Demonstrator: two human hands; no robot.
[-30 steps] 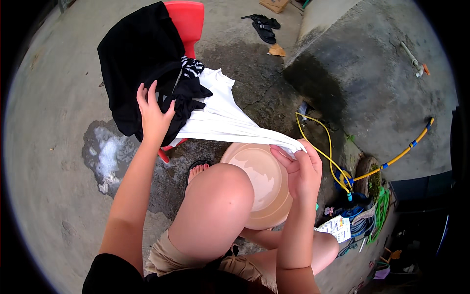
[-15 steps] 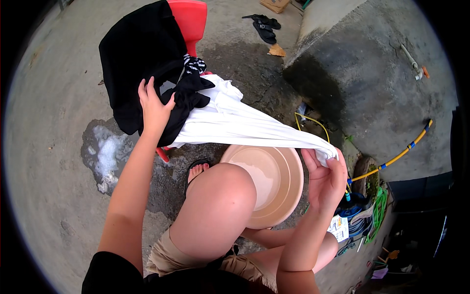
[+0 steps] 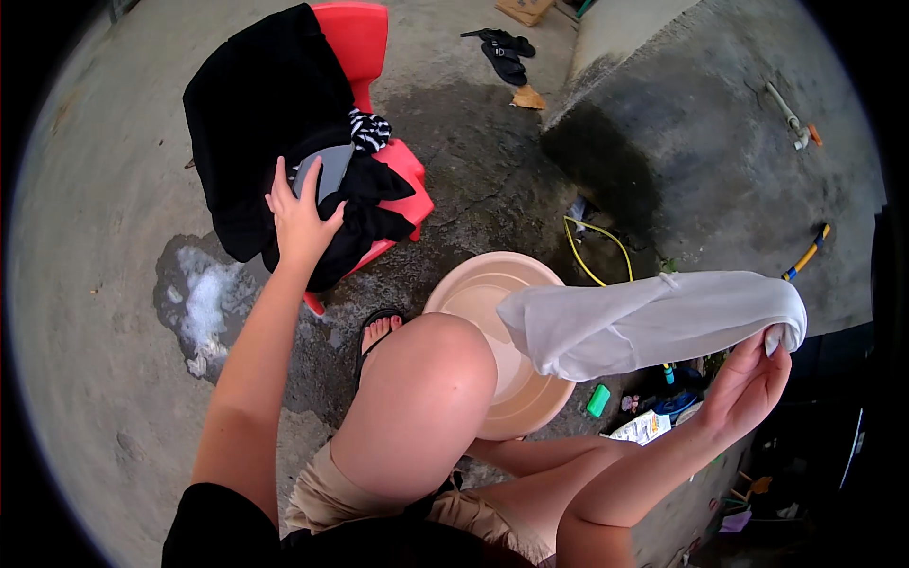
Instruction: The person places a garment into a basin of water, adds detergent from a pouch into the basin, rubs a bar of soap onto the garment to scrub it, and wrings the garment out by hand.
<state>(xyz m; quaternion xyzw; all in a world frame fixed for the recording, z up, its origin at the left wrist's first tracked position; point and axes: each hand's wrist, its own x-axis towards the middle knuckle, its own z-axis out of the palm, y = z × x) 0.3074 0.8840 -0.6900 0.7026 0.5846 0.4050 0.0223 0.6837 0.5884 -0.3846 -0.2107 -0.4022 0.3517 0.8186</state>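
Out to the right, my right hand point(image 3: 743, 383) pinches one end of a white cloth garment point(image 3: 644, 327). The rest of the garment stretches leftward in the air, partly over the pinkish-beige basin point(image 3: 457, 298). On the left, my left hand point(image 3: 305, 222) has its fingers spread over a pile of black clothes point(image 3: 260, 104) on a small red plastic chair point(image 3: 365, 47). Its fingertips are at a smooth grey object point(image 3: 331, 170) whose kind I cannot make out. A black-and-white patterned cloth point(image 3: 369, 131) lies beside that.
White suds point(image 3: 205, 308) lie on the wet concrete at left. A green block point(image 3: 597, 399) and a white packet point(image 3: 642, 428) are right of the basin. Behind them, a yellow hose point(image 3: 606, 232) loops near the concrete wall with a tap point(image 3: 800, 133). Black sandals point(image 3: 505, 57) rest at the back.
My right hand has moved right, pulling the white garment off the chair and into the air. The grey object and more of the red seat now show. My left hand stays at the pile.
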